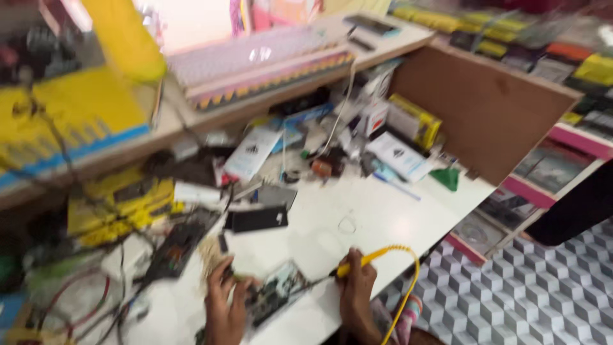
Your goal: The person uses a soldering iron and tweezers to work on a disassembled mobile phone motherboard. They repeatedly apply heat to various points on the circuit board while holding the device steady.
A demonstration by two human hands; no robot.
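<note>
The picture is blurred by motion. My left hand (225, 303) rests on the white worktop (357, 223) and holds down a small opened device with a green circuit board (276, 292). My right hand (357, 291) grips a yellow-handled soldering iron (364, 259), its dark tip pointing left toward the board. A yellow cord (408, 287) loops from the handle down past the table edge.
Behind the board lie a black phone (257, 218), small boxes, white packets, a green piece (447, 177) and cables. Yellow boxes (118, 201) and tangled wires crowd the left. A brown panel (485, 108) stands at the right, over a patterned floor (536, 287).
</note>
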